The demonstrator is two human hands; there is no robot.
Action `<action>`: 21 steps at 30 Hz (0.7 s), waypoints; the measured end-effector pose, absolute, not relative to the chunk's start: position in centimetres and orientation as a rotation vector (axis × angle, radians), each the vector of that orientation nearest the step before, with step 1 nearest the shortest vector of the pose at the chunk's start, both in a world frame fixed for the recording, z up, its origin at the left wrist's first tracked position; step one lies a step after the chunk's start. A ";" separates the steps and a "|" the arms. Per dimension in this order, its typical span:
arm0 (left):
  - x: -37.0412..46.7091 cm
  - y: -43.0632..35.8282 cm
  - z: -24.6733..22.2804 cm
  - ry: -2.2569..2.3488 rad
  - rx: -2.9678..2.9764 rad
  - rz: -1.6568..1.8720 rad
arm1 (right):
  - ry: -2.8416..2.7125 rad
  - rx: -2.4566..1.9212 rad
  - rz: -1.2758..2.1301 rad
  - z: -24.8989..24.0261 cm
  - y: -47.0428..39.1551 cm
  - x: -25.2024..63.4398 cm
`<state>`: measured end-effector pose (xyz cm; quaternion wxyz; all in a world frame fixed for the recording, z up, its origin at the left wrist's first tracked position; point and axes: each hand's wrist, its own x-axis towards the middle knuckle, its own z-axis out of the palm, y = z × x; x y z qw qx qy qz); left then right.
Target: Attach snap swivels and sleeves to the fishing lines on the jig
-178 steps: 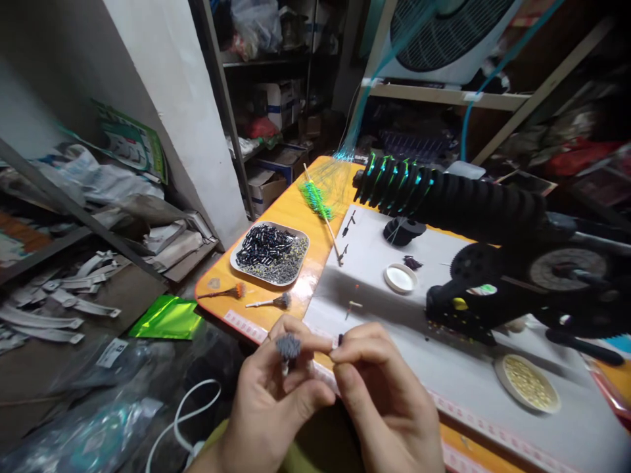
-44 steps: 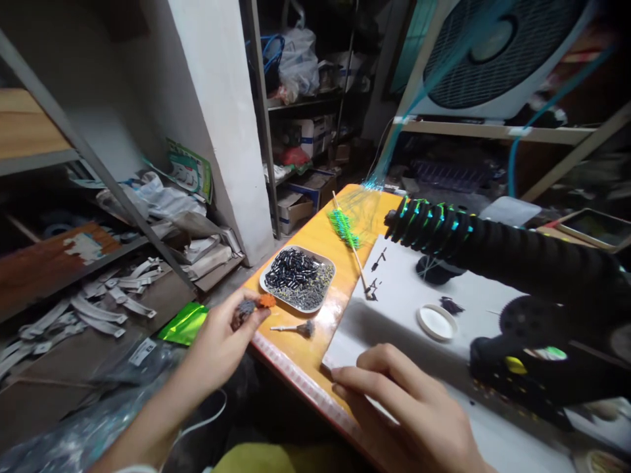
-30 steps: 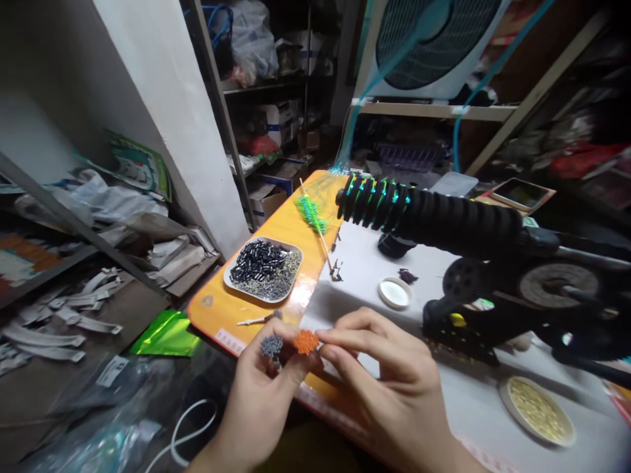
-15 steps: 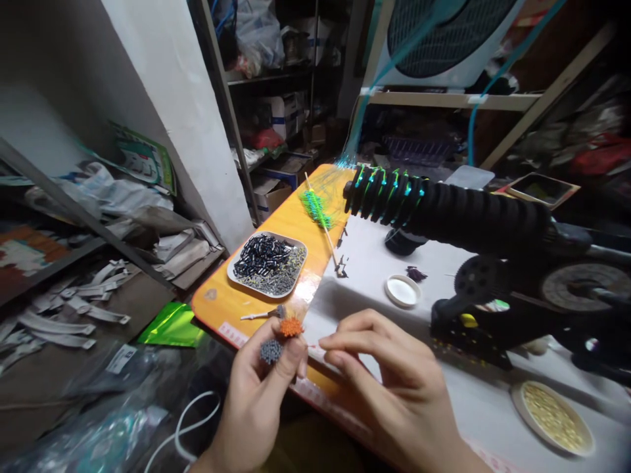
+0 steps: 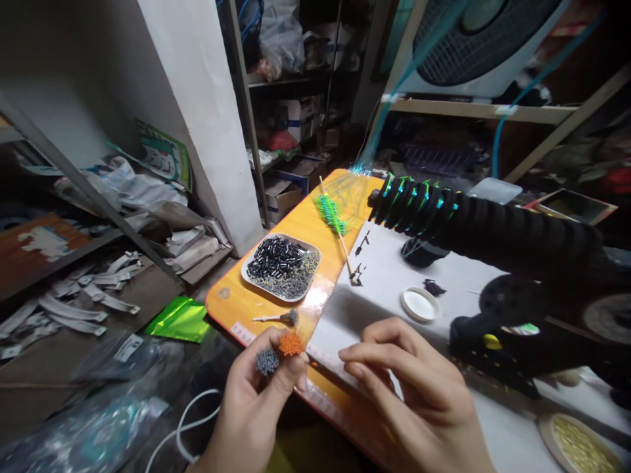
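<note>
In the head view, the left hand [image 5: 259, 402] pinches an orange bundle [image 5: 292, 342] near the table [image 5: 234, 307] edge, a grey bundle [image 5: 267, 362] beside it; any slackening might spill both. The right hand [image 5: 421, 391] is close by; I can't tell whether it pinches anything.

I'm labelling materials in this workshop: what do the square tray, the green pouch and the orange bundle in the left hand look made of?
Square tray: probably plastic, smooth and white, with a thin rim and rounded corners. Green pouch: likely metallized film, glossy, with bright, uneven reflections. Orange bundle: perhaps plastic, matte, its tips showing little shine; too small to be sure.
</note>
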<state>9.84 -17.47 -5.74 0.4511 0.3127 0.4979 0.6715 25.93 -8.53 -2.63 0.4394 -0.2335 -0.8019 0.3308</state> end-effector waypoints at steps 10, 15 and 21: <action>10.5 -17.3 -5.8 1.407 0.974 1.885 | -2.015 -0.585 0.827 -2.3 -8.6 26.4; 10.4 -17.2 -5.7 1.414 1.159 1.919 | -2.022 -0.577 0.824 -2.2 -8.6 26.5; 10.4 -17.1 -6.0 1.396 1.131 1.998 | -2.034 -0.583 0.819 -2.1 -8.5 26.5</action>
